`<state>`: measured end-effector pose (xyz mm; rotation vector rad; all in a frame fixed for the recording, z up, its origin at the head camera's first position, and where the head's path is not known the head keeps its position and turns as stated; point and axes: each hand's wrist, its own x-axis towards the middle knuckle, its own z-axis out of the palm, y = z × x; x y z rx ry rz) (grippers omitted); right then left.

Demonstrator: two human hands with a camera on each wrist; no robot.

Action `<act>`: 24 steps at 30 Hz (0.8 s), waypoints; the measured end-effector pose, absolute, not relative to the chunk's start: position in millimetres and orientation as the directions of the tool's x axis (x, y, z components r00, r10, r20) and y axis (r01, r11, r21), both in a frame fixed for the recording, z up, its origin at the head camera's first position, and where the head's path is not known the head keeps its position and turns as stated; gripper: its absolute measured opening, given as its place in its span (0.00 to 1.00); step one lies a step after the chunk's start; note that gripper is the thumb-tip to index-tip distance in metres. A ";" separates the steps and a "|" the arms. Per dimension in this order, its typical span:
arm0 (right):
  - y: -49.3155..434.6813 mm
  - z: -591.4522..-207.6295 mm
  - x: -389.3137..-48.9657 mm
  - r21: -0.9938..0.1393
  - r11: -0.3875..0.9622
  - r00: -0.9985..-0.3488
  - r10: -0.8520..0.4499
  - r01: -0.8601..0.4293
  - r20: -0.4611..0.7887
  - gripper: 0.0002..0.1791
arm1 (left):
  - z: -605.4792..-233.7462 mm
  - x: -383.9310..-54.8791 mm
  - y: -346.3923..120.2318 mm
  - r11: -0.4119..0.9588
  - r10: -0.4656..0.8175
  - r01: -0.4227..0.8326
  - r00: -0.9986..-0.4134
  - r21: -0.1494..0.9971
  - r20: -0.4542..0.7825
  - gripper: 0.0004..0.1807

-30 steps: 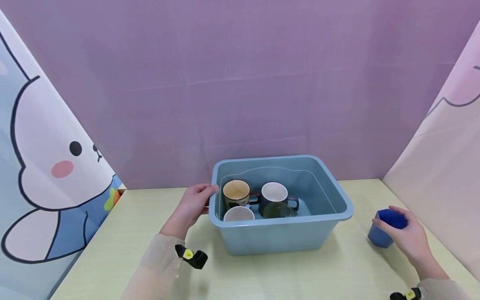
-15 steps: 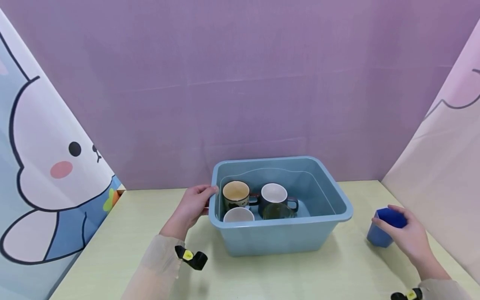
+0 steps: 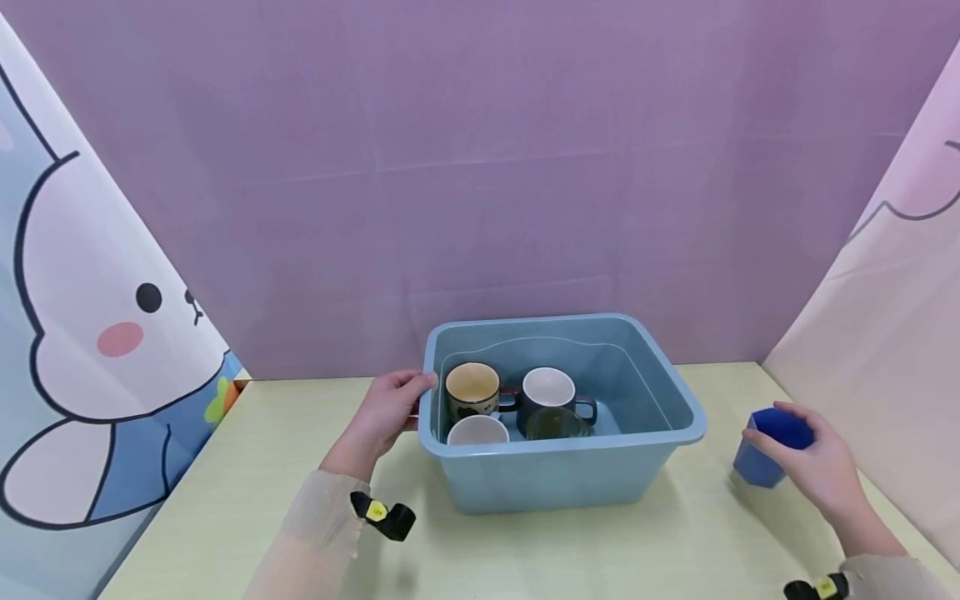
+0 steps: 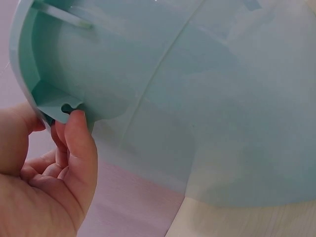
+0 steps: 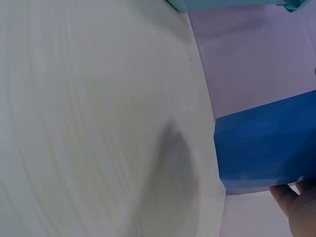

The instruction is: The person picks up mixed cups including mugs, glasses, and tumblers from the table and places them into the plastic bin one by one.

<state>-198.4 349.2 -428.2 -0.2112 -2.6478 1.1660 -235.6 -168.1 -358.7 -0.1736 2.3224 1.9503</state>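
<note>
My left hand grips the left rim of a blue plastic tub; in the left wrist view its thumb and fingers pinch the rim from outside. Inside the tub stand a tan-lined patterned mug, a dark mug with white inside, a white cup and a dark greenish glass. On the right, my right hand holds a blue faceted cup near its rim, thumb on one side and fingers on the other. The right wrist view shows the cup raised off the table, its shadow below.
A pale wood-look table carries the tub near its back edge. A purple cloth hangs behind, with a bunny-print sheet on the left and a pink-and-cream sheet on the right.
The right hand has lifted the blue cup slightly, and its shadow has separated from its base. The left hand and the tub stay in place.
</note>
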 end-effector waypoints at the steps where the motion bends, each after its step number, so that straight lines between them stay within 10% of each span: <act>1: 348.9 -426.9 -198.4 -0.740 0.672 -0.961 0.224 0.031 0.163 0.44 | -359.0 -235.9 -168.1 0.170 -0.020 -0.153 -0.988 0.973 -0.152 0.21; 24: 338.6 -398.3 -203.8 -0.718 0.695 -0.956 0.180 -0.042 0.231 0.44 | -358.9 -236.5 -168.7 0.169 -0.015 -0.154 -0.988 0.973 -0.154 0.22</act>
